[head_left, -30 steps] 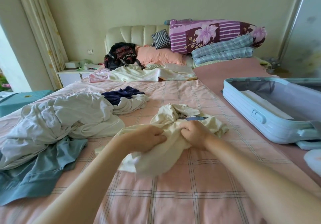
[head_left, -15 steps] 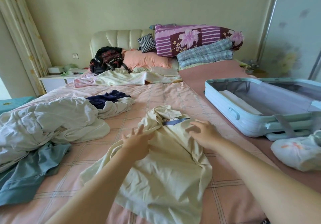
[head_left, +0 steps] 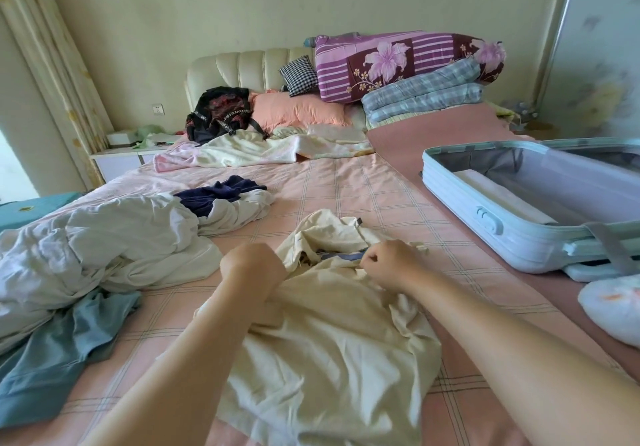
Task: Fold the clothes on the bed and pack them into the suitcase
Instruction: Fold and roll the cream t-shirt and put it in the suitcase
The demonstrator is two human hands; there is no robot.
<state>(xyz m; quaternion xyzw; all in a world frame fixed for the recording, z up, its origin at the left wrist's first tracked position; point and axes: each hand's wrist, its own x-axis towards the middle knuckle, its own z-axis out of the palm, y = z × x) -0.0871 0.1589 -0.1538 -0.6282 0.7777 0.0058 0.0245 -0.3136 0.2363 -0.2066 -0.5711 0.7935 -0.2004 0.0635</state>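
A cream shirt (head_left: 329,352) lies spread and wrinkled on the pink checked bed (head_left: 360,186) in front of me. My left hand (head_left: 254,263) grips its cloth at the left shoulder, fingers curled. My right hand (head_left: 389,265) pinches the fabric near the collar, beside a blue strip inside the neck. The light blue suitcase (head_left: 485,224) lies open on the right side of the bed, with a white folded item inside.
A heap of white clothes (head_left: 104,244), a teal garment (head_left: 59,352) and a navy piece (head_left: 221,192) lie to the left. Pillows, folded quilts and a black bag sit at the headboard. A white plastic bag (head_left: 613,310) lies near the suitcase.
The bunched shirt was spread out flat toward me. Both hands opened over it half a second ago and now close again on its upper part near the collar.
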